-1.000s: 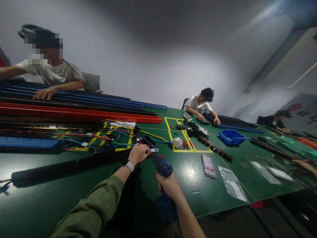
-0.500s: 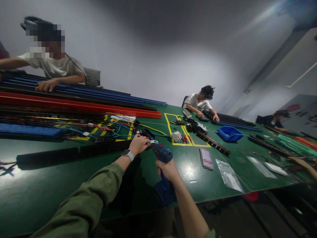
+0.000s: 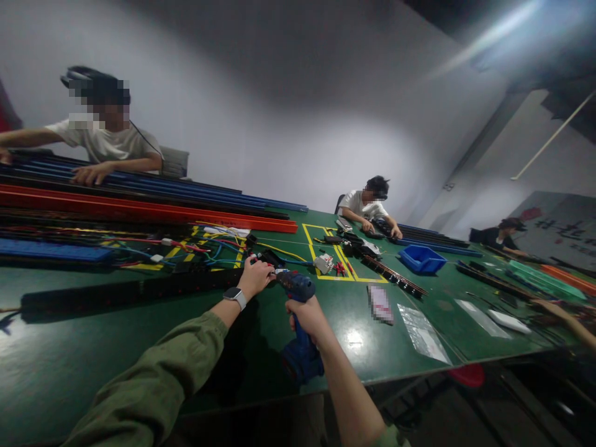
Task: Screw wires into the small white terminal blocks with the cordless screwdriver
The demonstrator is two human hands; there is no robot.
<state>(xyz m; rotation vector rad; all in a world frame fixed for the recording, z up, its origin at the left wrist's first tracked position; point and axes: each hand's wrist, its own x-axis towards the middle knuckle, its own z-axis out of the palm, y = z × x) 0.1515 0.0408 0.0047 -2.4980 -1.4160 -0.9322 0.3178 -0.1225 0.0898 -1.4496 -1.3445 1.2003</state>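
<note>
My right hand [image 3: 305,316] is wrapped round the grip of a blue cordless drill [image 3: 300,357]. The drill's nose points left, close to my left fingertips. My left hand [image 3: 256,277] is closed over the right end of a long black strip [image 3: 116,295] lying on the green table. A small pale part [image 3: 280,271] shows between the left fingertips and the drill; its kind is unclear. Any bit or screw at the drill's nose is too small to make out. Just behind the left hand are a black piece [image 3: 274,257] and several coloured wires [image 3: 223,243].
A long orange channel [image 3: 186,214] and blue rails lie at the back left, near a person's hand [image 3: 90,174]. To the right are a grey-white connector [image 3: 323,263], a blue bin [image 3: 421,259], plastic bags [image 3: 421,332] and a copper-coloured strip [image 3: 393,273]. More people work beyond.
The camera view has tilted up a little and shifted right, so the table sits lower in it. Both hands stay at the strip's end, the drill still in my right hand.
</note>
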